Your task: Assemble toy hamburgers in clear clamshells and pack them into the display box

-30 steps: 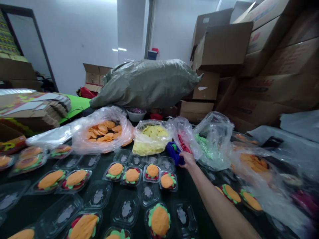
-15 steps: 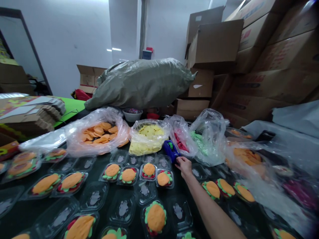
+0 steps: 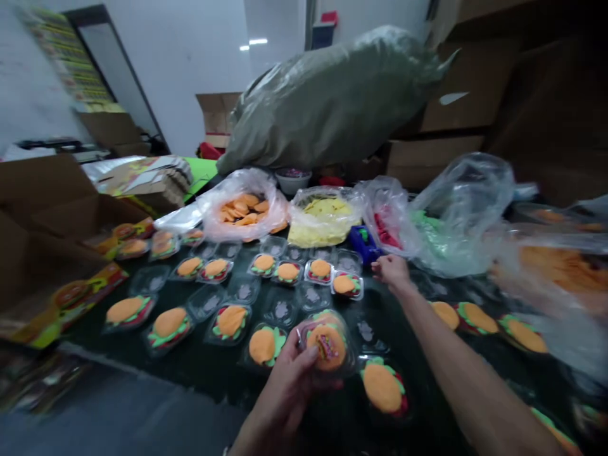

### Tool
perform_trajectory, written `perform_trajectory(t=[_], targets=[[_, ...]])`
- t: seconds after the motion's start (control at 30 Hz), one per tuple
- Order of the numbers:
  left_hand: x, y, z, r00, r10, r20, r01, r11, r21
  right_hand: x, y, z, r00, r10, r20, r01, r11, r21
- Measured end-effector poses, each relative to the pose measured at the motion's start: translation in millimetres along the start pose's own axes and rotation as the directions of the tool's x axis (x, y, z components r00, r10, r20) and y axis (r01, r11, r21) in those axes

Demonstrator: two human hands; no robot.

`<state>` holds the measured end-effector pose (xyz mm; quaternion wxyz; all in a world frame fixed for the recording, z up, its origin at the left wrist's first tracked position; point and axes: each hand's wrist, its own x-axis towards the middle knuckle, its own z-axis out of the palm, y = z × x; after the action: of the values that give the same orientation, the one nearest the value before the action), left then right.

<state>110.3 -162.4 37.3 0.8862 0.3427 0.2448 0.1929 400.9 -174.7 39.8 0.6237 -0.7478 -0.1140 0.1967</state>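
My left hand [image 3: 297, 380] grips a clear plastic box [image 3: 349, 361] holding a burger-shaped piece with an orange bun, green frill and a small printed label on top. Ahead and to the right, my right hand [image 3: 393, 271] has its fingers pinched at the near end of a blue tape dispenser [image 3: 365, 246] with a green roll. Whether something thin is between those fingers is too blurred to see. Around my left hand sit more burgers in clear boxes, such as an orange burger [image 3: 382, 386] and another burger [image 3: 263, 346].
Behind lie plastic bags of orange pieces [image 3: 244, 209], yellow pieces [image 3: 327, 209], red pieces [image 3: 387, 229] and green pieces [image 3: 430, 228]. A large grey-green sack [image 3: 327, 107] rises at the back. An open cardboard box [image 3: 42, 209] stands left, and empty clear trays [image 3: 280, 308] dot the dark table.
My view has turned left and down. My left hand has come into view holding a boxed burger. My right hand remains by the tape dispenser, its fingers slightly farther from it.
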Motion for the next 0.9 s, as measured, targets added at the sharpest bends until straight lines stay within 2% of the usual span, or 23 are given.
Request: perform_trajectory(t=[0.07,0.1,0.13,0.17,0.2,0.23,0.27,0.37,0.6,0.9], targets=[[-5.4,1.9,1.5,1.0,0.023,0.018,-0.023,1.0,0.01,-35.0,-8.9,-23.4,0.978,0.007,0.206,-0.004,1.0,-0.014],[-8.2,1.9,2.1,0.999,0.029,0.026,-0.029,0.999,0.016,-55.2,-12.9,-36.9,0.929,-0.013,0.37,0.018,1.0,-0.009],[-10.7,1.2,2.6,0.999,0.033,0.035,-0.034,0.999,0.024,-76.0,-16.4,-50.0,0.794,-0.08,0.603,0.092,0.996,0.011],[-12.8,0.0,2.8,0.998,0.033,0.046,-0.034,0.999,0.036,-96.3,-19.7,-61.4,0.66,-0.121,0.741,0.155,0.988,0.023],[-14.3,-1.6,2.8,0.998,0.028,0.058,-0.031,0.998,0.048,-114.7,-22.6,-70.2,0.557,-0.12,0.822,0.201,0.98,0.007],[-15.4,-3.3,2.8,0.998,0.021,0.066,-0.025,0.998,0.063,-130.2,-25.0,-76.3,0.478,-0.11,0.872,0.245,0.969,-0.012],[-16.2,-5.1,2.9,0.998,0.012,0.068,-0.017,0.997,0.076,-142.0,-26.7,-79.8,0.443,-0.088,0.892,0.277,0.96,-0.043],[-18.2,-9.7,5.0,0.998,-0.017,0.065,0.012,0.997,0.071,-157.7,-24.3,-80.8,0.424,-0.053,0.904,0.319,0.943,-0.095],[-21.0,-14.8,16.1,1.0,0.007,0.028,-0.009,0.998,0.055,-163.2,3.1,-82.2,0.46,-0.063,0.886,0.207,0.978,-0.038],[-19.3,-17.6,9.8,0.999,-0.025,0.024,0.023,0.996,0.084,-154.5,0.6,-84.2,0.425,-0.023,0.905,0.215,0.974,-0.077]])
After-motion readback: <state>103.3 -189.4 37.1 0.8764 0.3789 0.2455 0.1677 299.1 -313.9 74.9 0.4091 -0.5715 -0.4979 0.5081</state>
